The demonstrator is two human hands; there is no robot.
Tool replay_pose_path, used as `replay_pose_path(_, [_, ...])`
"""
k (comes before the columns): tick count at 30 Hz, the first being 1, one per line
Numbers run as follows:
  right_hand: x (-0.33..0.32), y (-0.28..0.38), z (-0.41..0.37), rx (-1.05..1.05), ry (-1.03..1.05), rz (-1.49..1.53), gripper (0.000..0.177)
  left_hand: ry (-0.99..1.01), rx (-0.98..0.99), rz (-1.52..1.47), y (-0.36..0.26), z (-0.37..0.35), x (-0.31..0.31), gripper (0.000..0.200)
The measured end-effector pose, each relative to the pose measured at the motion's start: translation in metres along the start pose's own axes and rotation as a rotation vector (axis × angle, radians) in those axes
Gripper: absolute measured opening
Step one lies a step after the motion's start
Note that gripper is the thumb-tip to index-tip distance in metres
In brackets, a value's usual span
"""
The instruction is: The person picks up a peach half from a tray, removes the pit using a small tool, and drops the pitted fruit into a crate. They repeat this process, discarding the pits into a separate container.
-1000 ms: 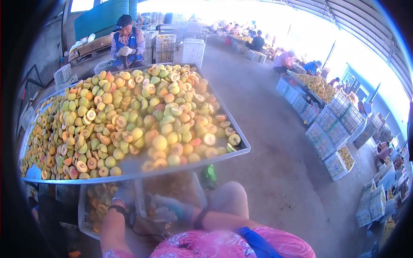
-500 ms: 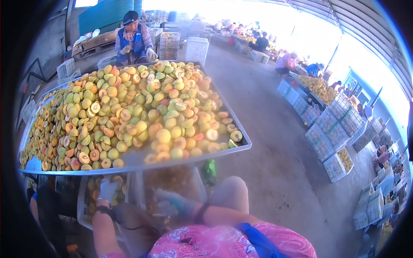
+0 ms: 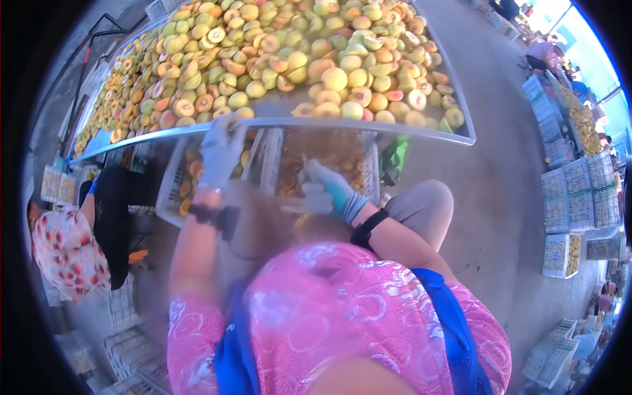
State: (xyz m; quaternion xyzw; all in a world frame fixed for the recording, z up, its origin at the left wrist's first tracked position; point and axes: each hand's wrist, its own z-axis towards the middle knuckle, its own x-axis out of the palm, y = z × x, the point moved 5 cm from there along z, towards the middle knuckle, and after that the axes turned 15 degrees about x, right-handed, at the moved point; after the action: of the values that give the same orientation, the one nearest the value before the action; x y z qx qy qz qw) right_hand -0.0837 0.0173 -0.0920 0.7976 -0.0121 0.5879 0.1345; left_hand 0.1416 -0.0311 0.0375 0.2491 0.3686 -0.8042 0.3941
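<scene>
While the preceding frame shows the left hand [image 3: 220,155] over the left crate [image 3: 169,187], its fingers now overlap the rim of the desk [image 3: 368,127]; their grasp cannot be told. The right hand [image 3: 326,187] has curled fingers, any held item unclear. Beyond both, past the intervening rim, lies heaped fruit [image 3: 297,60]. A green object [image 3: 395,160] is right of the right fingers. Below the left fingers, the left crate contains fruit; beneath the right, the right crate [image 3: 374,172] contains blurred, brownish pieces.

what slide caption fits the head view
Pale gloved left hand at a silvery metal tray heaped with cut yellow fruit; grey and teal gloved right hand by a white plastic crate.
</scene>
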Motion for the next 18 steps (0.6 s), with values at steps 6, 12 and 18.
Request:
replay_pose_path(6, [0.009, 0.006, -0.015, 0.004, 0.057, -0.007, 0.041, 0.292, 0.026, -0.151, -0.010, 0.053, 0.086, 0.057])
replay_pose_path(12, [0.016, 0.013, -0.026, -0.008, 0.148, -0.027, 0.040, 0.683, -0.067, -0.003, 0.005, 0.092, 0.154, 0.075])
replay_pose_path(18, [0.024, 0.024, -0.042, -0.131, -0.159, -0.193, 0.042, 0.854, -0.037, -0.025, -0.010, 0.095, 0.164, 0.070])
